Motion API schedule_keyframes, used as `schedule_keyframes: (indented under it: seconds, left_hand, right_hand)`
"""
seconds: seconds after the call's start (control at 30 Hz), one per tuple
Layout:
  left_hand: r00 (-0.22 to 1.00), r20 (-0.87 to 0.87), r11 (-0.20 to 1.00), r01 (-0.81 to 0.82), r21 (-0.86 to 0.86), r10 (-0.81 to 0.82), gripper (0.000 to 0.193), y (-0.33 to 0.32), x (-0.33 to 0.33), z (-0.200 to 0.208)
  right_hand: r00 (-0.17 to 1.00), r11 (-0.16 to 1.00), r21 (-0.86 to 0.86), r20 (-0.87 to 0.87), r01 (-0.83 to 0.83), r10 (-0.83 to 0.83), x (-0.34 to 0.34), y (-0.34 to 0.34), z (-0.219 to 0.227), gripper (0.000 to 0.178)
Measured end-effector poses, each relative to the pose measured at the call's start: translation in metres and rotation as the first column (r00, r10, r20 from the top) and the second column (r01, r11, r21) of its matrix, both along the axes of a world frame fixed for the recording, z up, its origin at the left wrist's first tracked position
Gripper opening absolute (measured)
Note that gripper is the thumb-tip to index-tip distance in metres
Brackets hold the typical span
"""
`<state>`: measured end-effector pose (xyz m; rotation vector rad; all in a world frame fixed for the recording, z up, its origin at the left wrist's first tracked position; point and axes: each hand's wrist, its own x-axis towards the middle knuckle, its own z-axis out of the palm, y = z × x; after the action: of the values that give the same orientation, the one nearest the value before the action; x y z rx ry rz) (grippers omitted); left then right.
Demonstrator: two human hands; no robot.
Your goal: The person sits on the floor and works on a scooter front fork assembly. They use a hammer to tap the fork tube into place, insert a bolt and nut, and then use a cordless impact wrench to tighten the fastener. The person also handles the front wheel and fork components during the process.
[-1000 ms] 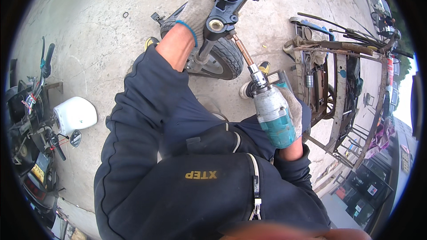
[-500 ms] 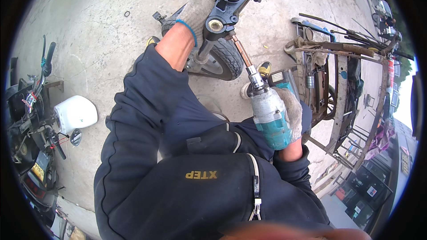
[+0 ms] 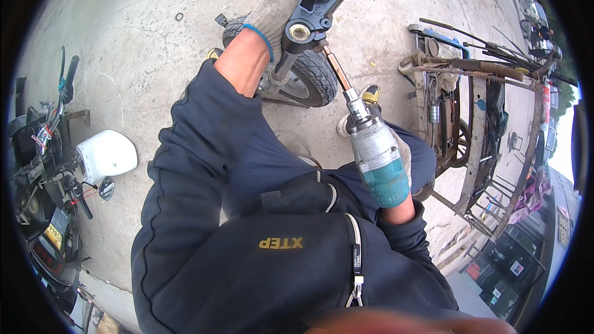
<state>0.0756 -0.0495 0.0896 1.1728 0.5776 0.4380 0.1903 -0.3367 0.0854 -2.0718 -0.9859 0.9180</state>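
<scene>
My left hand (image 3: 278, 9), in a grey knit glove with a blue cuff, is closed around the far-left side of a black motorcycle front fork (image 3: 307, 12) at its clamp. Below the clamp, the fork legs run down to a wheel with a black tyre (image 3: 318, 77). My right hand (image 3: 403, 148), gloved too, grips a teal and silver impact wrench (image 3: 377, 154); the tool's body hides most of its fingers. From the wrench a chrome socket (image 3: 355, 105) and a long copper-coloured extension (image 3: 337, 68) reach up to the underside of the clamp.
A rusty metal frame (image 3: 473, 130) on wheels stands at the right. To the left are a parked motorcycle (image 3: 46, 192) and a white fairing panel (image 3: 106, 156). A small black ring (image 3: 179, 17) lies on the concrete floor. My shoe (image 3: 371, 94) is beside the wheel.
The impact wrench has turned in my right hand's grip, so its battery and much of the glove are now hidden behind its body. My left hand keeps its hold on the fork.
</scene>
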Motion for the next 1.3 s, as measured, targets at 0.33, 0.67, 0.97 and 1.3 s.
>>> schedule_keyframes:
  seconds: [0.33,0.67,0.97,1.3]
  left_hand:
    - [0.977,0.178,0.849,-0.006,-0.528,0.118,0.045,0.004,0.006,-0.044]
    - [0.982,0.187,0.962,0.014,-0.272,0.039,0.035,0.012,0.006,-0.045]
    - [0.967,0.255,0.984,0.019,-0.179,0.028,0.035,0.031,0.001,-0.013]
    - [0.961,0.232,0.987,-0.158,-0.002,0.154,0.038,0.032,-0.008,-0.054]
  right_hand:
    - [0.742,0.908,-0.032,0.564,-0.417,0.361,0.028,0.004,0.011,0.055]
    - [0.976,0.983,0.008,0.124,-0.181,0.179,0.005,-0.011,-0.005,0.053]
    - [0.929,0.956,0.106,0.287,-0.272,0.233,0.016,0.001,-0.035,0.038]
    - [0.945,0.964,0.011,0.202,-0.266,0.258,0.017,-0.026,-0.059,0.038]
